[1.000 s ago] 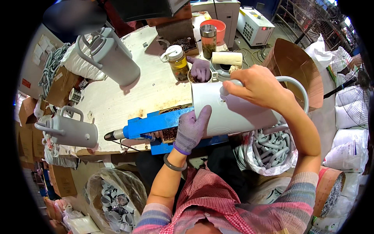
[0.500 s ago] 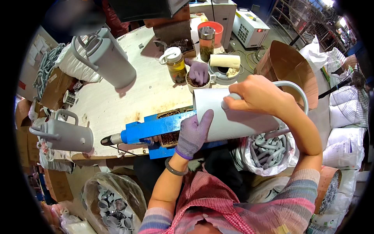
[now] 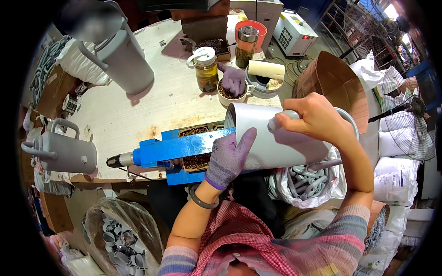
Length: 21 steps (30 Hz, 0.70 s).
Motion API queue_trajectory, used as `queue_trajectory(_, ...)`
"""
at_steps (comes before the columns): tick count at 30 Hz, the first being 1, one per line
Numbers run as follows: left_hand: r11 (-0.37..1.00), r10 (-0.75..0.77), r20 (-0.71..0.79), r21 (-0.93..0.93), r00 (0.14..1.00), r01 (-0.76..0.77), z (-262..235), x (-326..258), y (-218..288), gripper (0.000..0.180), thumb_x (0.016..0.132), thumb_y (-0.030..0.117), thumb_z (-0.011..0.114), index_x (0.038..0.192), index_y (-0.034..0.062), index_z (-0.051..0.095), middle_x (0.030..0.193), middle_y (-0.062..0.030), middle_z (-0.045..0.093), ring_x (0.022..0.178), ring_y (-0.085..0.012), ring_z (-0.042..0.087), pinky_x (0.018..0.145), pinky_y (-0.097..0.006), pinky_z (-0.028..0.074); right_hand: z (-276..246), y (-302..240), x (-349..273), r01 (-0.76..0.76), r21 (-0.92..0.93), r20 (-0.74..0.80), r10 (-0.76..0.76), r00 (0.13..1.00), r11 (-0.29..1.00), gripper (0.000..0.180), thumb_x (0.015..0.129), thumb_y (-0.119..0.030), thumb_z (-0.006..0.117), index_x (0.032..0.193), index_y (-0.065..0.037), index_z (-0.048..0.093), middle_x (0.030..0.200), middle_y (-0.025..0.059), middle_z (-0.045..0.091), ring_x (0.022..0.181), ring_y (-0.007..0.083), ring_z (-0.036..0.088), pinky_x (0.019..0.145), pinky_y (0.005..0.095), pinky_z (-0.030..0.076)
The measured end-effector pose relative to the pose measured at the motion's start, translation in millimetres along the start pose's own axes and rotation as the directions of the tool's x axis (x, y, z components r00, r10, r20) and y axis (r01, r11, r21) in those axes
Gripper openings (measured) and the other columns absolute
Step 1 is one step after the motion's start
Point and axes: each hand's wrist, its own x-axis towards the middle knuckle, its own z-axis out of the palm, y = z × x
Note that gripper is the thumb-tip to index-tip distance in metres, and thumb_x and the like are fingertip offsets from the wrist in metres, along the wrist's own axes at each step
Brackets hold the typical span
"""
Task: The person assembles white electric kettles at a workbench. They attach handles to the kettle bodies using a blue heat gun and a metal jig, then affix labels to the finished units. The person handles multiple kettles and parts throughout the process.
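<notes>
A grey metal jug body [image 3: 281, 149] lies on its side, its open mouth pushed over the end of a blue metal fixture [image 3: 175, 149] at the table's near edge. My left hand [image 3: 228, 158], in a purple-grey glove, is pressed against the jug's side near the mouth. My bare right hand [image 3: 315, 120] grips a grey handle piece [image 3: 280, 121] and holds it against the top of the jug. A grey loop of the jug shows behind my right wrist.
Another person's gloved hand [image 3: 234, 78] rests in a bowl [image 3: 226, 97] across the table. A lidded jar [image 3: 206, 69], a tall grey pitcher [image 3: 122, 55] and a smaller pitcher [image 3: 64, 152] stand around. Bags of grey parts [image 3: 308, 183] [image 3: 120, 232] hang below; a cardboard box [image 3: 336, 80] is right.
The jug and both my hands sit slightly lower and nearer in the picture. My grip on the jug and the handle piece is the same.
</notes>
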Motion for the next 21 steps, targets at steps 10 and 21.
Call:
queue_trajectory(10,0.995,0.025,0.024,0.099,0.999,-0.027,-3.5,-4.2,13.9,0.038,0.099,0.036,0.058,0.103,-0.0003,0.069,0.083,-0.0195,0.07,0.075,-0.0319,0.069,0.071,-0.037,0.053,11.3,6.2,-1.8,-0.024,0.033,0.03,0.023,0.999,0.999,0.038,0.086,-0.041,0.061,0.08,-0.004,0.068,0.057,0.0207,0.057,0.057,0.0409,0.058,0.059,0.047,0.05)
queue_trajectory(21,0.984,0.177,-0.049,0.04,0.983,-0.175,5.3,1.8,-15.1,0.038,0.099,0.033,0.06,0.104,-0.0036,0.069,0.089,-0.0171,0.072,0.083,-0.0237,0.068,0.073,-0.036,0.053,4.9,-4.3,6.3,-0.03,-0.2,0.161,0.063,0.985,0.979,0.051,0.091,-0.055,0.049,0.083,-0.008,0.067,0.063,0.0216,0.063,0.061,0.0432,0.063,0.063,0.0508,0.053)
